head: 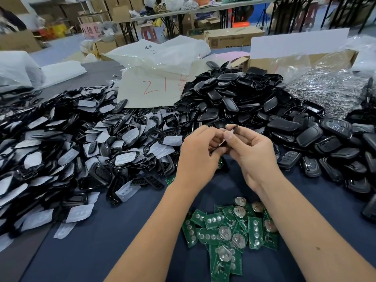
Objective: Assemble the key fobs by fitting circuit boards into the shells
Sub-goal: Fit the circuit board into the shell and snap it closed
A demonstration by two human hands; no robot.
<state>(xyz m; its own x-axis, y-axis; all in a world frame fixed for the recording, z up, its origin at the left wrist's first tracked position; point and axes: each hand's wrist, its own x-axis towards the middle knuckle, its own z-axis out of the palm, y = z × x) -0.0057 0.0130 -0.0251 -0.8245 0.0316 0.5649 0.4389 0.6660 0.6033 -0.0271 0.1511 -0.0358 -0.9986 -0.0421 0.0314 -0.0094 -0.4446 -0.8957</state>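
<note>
Both hands raised together above the worktop (114, 231), meeting over its middle. Left hand (200, 153) curled, fingers (213, 139) pinching a black key fob shell (234, 130) held edge-on; right hand (251, 153) likewise curled, thumb and forefinger gripping the same shell from the other side. Any circuit board inside the shell impossible to tell. Loose green circuit boards (227, 231) heaped near the forearms, several carrying round silver coin cells. Frames with white film (81, 143) piled far left; black shells (234, 96) heaped behind the hands; finished-looking fobs (325, 143) spread right.
</note>
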